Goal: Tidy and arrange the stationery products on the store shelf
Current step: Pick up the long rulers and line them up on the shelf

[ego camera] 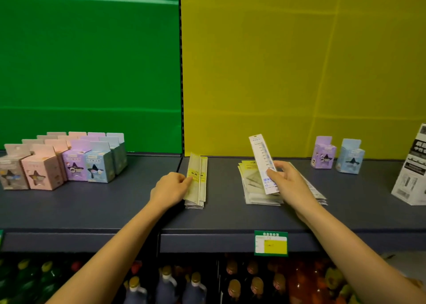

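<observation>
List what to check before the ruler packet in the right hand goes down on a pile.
1. Right hand grips the ruler packet, lifted above the fanned pile: ok.
2. Left hand holds the top packet of the narrow stack: ok, though tilted on edge.
3. Fanned pile squared up: not ok, packets splayed.
4. Ruler packet matches the narrow stack: cannot tell, print blurred.
5. Purple box and blue box stand apart from the fanned pile: ok.

A green back panel [87, 61] meets a yellow back panel [299, 73] behind the grey-blue shelf [115, 211]. Bottles [166, 280] stand dimly lit below its front edge.
</observation>
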`<state>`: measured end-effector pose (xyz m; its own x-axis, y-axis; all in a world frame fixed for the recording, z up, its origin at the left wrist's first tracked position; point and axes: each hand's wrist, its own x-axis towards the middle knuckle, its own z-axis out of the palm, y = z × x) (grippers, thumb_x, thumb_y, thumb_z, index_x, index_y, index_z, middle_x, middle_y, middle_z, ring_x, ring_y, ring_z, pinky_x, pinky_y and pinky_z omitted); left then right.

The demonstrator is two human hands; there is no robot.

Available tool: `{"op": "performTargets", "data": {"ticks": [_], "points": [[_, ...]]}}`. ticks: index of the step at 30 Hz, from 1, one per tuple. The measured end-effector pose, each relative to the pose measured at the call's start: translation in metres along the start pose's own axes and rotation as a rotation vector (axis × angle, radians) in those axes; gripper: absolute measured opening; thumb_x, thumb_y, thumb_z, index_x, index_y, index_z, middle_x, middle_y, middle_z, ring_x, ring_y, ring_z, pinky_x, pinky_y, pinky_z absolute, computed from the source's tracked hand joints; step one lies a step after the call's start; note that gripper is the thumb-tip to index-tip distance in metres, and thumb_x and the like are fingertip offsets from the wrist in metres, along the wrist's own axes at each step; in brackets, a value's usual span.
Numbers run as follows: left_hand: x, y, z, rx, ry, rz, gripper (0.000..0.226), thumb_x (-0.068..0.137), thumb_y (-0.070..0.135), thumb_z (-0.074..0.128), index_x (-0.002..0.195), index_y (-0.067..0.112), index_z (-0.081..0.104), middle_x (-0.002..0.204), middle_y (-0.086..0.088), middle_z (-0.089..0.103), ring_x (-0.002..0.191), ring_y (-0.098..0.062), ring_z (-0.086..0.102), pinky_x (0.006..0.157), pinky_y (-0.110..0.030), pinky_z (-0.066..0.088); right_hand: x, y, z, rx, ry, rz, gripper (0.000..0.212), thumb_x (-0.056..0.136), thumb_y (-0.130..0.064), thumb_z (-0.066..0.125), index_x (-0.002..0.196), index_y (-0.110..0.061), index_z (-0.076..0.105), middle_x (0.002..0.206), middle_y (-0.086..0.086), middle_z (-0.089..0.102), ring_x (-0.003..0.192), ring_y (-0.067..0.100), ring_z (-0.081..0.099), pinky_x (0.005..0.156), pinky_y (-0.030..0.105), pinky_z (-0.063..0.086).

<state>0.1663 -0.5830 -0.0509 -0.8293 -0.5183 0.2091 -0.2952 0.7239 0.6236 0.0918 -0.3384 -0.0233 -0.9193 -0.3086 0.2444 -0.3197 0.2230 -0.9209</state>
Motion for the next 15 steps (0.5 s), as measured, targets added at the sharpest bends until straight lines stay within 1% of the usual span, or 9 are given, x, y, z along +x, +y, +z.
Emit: {"op": "performTargets", "data": {"ticks": [2, 4, 6, 9, 10, 13, 15], "points": [[-0.003, 0.002, 0.001, 0.066, 0.012, -0.001, 0.043, 0.092, 0.039, 0.043, 0.056, 0.016, 0.042, 0.053, 0.001, 0.041, 0.052, -0.017, 0.040, 0.050, -0.026, 0.026, 0.001, 0.000, -0.005, 0.000, 0.011, -0.011, 0.031, 0.094, -0.016, 0.048, 0.124, -0.012, 0.047, 0.108, 0.007, 0.063, 0.081, 0.012, 0.060, 0.067, 0.023, 0.048], [-0.004, 0.003, 0.003, 0.133, 0.023, 0.005, 0.041, 0.091, 0.043, 0.044, 0.061, 0.016, 0.049, 0.054, 0.001, 0.045, 0.054, -0.017, 0.044, 0.051, -0.025, 0.029, 0.002, 0.000, -0.009, -0.010, 0.027, -0.020, 0.032, 0.094, -0.015, 0.048, 0.125, -0.011, 0.046, 0.104, 0.003, 0.059, 0.077, 0.007, 0.057, 0.060, 0.018, 0.043], [-0.005, 0.004, 0.005, 0.194, 0.034, 0.022, 0.041, 0.090, 0.046, 0.045, 0.061, 0.016, 0.050, 0.055, 0.002, 0.047, 0.056, -0.018, 0.047, 0.051, -0.024, 0.030, 0.003, 0.001, -0.014, -0.023, 0.047, -0.022, 0.033, 0.094, -0.016, 0.048, 0.126, -0.010, 0.046, 0.103, 0.002, 0.058, 0.080, 0.010, 0.058, 0.060, 0.018, 0.043], [-0.006, 0.006, 0.004, 0.253, 0.037, 0.040, 0.044, 0.089, 0.049, 0.045, 0.061, 0.016, 0.049, 0.057, 0.001, 0.048, 0.059, -0.019, 0.049, 0.052, -0.025, 0.032, 0.002, 0.005, -0.027, -0.049, 0.113, -0.006, 0.033, 0.094, -0.020, 0.047, 0.127, -0.012, 0.048, 0.111, 0.005, 0.062, 0.092, 0.018, 0.061, 0.070, 0.027, 0.048], [-0.007, 0.008, 0.002, 0.269, 0.053, 0.050, 0.044, 0.089, 0.049, 0.045, 0.062, 0.015, 0.050, 0.058, 0.001, 0.049, 0.060, -0.020, 0.050, 0.053, -0.025, 0.033, 0.003, 0.007, -0.034, -0.052, 0.143, -0.003, 0.032, 0.095, -0.021, 0.046, 0.126, -0.013, 0.049, 0.112, 0.006, 0.063, 0.093, 0.018, 0.061, 0.070, 0.028, 0.048], [-0.011, 0.015, -0.004, 0.252, 0.164, 0.091, 0.039, 0.089, 0.048, 0.045, 0.075, 0.014, 0.056, 0.069, -0.001, 0.056, 0.070, -0.024, 0.053, 0.061, -0.030, 0.038, 0.004, 0.011, -0.058, -0.075, 0.227, 0.028, 0.031, 0.095, -0.018, 0.042, 0.124, -0.013, 0.050, 0.107, 0.004, 0.059, 0.091, 0.017, 0.057, 0.062, 0.022, 0.043], [-0.014, 0.025, -0.007, 0.167, 0.234, 0.163, 0.033, 0.089, 0.046, 0.047, 0.078, 0.017, 0.055, 0.072, 0.000, 0.058, 0.074, -0.026, 0.056, 0.063, -0.031, 0.040, 0.007, 0.015, -0.073, -0.101, 0.231, 0.071, 0.031, 0.095, -0.017, 0.041, 0.124, -0.012, 0.051, 0.110, 0.006, 0.059, 0.091, 0.018, 0.056, 0.061, 0.023, 0.042]]}}
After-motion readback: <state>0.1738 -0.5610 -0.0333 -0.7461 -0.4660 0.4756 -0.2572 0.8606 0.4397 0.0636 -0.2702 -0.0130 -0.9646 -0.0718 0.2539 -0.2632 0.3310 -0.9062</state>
